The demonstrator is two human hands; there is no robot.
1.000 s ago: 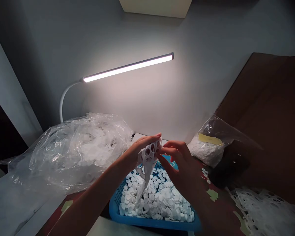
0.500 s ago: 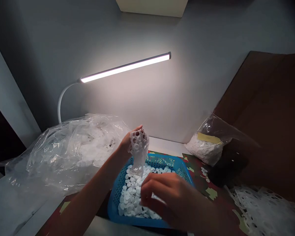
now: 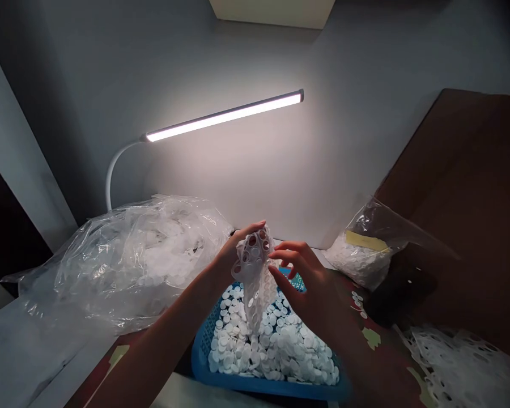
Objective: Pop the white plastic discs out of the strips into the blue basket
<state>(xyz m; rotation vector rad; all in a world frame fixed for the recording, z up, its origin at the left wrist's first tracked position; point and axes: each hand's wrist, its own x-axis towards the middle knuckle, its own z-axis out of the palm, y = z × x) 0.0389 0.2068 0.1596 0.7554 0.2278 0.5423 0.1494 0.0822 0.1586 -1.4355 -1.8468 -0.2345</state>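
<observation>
A white perforated sheet point(image 3: 255, 277) with rows of round holes hangs crumpled over a blue basket point(image 3: 204, 345). My left hand point(image 3: 233, 246) grips its upper part, the fingers mostly behind the sheet. Close at its right edge is my right hand point(image 3: 304, 277), thumb and fingers apart, fingertips at or just beside the sheet. Many small white discs point(image 3: 297, 345) fill the basket beneath both hands.
A large clear plastic bag point(image 3: 127, 260) of white pieces lies on the left. At the right are a tied bag with a yellow label point(image 3: 365, 241), a dark object point(image 3: 402, 286) and a pile of perforated sheets point(image 3: 467, 362). A lit lamp point(image 3: 225, 116) spans above.
My right hand has risen from low over the basket to the sheet's right side, its fingers spreading. The sheet, held in my left hand, now hangs wider. The view has shifted slightly.
</observation>
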